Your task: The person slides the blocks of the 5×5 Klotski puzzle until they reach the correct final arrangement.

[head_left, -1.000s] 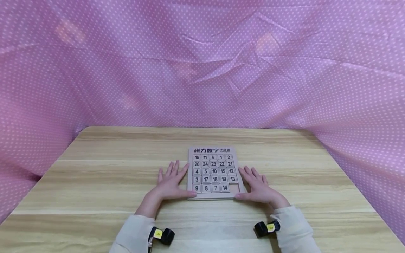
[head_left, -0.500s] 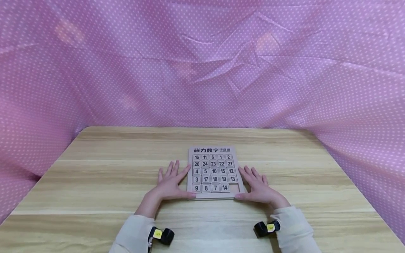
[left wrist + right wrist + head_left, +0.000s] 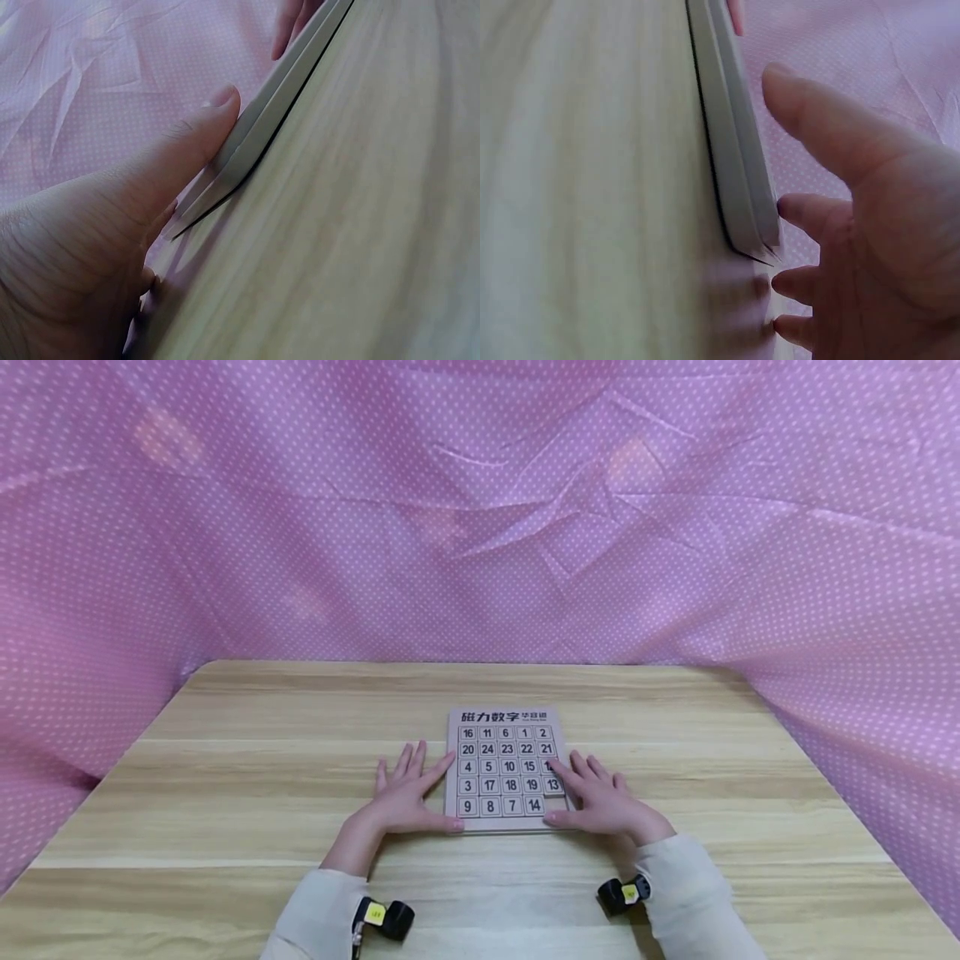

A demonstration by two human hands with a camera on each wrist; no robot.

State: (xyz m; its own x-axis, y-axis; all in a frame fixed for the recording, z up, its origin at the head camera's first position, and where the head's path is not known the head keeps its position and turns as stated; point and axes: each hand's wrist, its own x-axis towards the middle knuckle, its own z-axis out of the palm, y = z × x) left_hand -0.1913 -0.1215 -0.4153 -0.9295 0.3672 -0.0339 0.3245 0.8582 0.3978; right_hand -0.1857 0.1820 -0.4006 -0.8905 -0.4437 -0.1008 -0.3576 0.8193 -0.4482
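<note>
A flat grey number-tile board [image 3: 498,825] lies on the wooden table, its numbered tiles in rows with one gap at the lower right, below tile 13 [image 3: 552,786]. My left hand [image 3: 401,797] is spread at the board's left side, thumb on the near left corner and index fingertip on the left edge. In the left wrist view the thumb of that hand [image 3: 97,217] rests on the board's frame [image 3: 259,127]. My right hand [image 3: 609,806] reaches over the right edge, index fingertip at tile 12, thumb over the gap. The right wrist view shows its thumb raised off the board [image 3: 739,142].
The wooden table [image 3: 225,760] extends around the board on all sides. A pink dotted cloth [image 3: 480,568] hangs behind the table and along both its sides. Small black cameras with yellow labels sit at both wrists, the left one [image 3: 393,920] and the right one [image 3: 617,897].
My right hand has moved left from the board's right edge, its index finger and thumb now over the tile area. The left hand stays nearly still, and the board has shifted very slightly right.
</note>
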